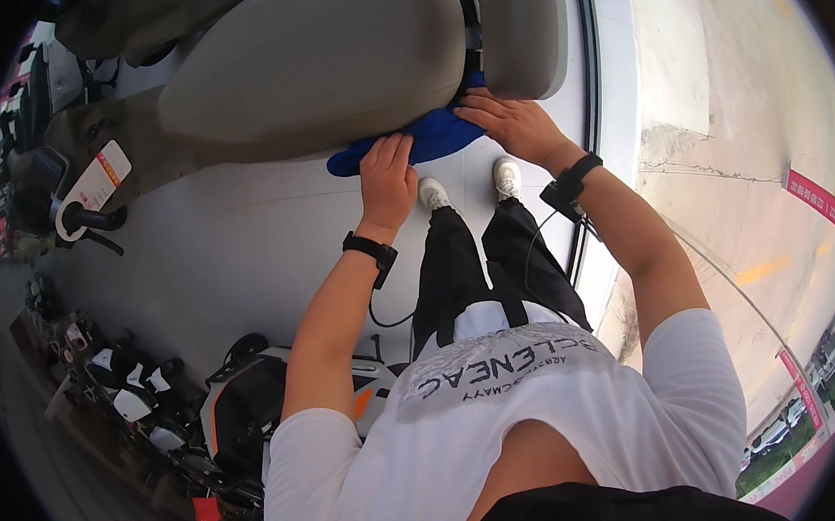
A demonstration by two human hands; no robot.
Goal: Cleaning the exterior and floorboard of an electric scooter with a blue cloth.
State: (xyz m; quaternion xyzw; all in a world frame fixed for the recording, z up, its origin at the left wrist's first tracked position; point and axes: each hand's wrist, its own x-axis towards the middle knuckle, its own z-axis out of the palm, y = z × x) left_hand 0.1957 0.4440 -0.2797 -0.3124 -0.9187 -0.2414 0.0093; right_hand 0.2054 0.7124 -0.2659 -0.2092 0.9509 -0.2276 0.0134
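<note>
A grey-beige electric scooter stands side-on at the top of the view, with its long seat (317, 69) nearest me. A blue cloth (443, 135) lies along the seat's near lower side. My left hand (389, 185) grips the cloth near its left end, fingers bent over it. Farther right, my right hand (517, 130) holds the other end of the cloth, its fingertips close to the gap between the seat and the grey rear box or backrest (521, 31). Part of the cloth is hidden beneath the seat edge and my fingers. A black strap with a small device circles each wrist.
A paper tag (97, 181) hangs by the scooter's handlebar grip (95, 220). Behind me at the lower left stand several other scooters (244, 408). A dark floor track (589, 55) runs on the right, with pale paving (711, 162) beyond. Thin cables trail from my wrists.
</note>
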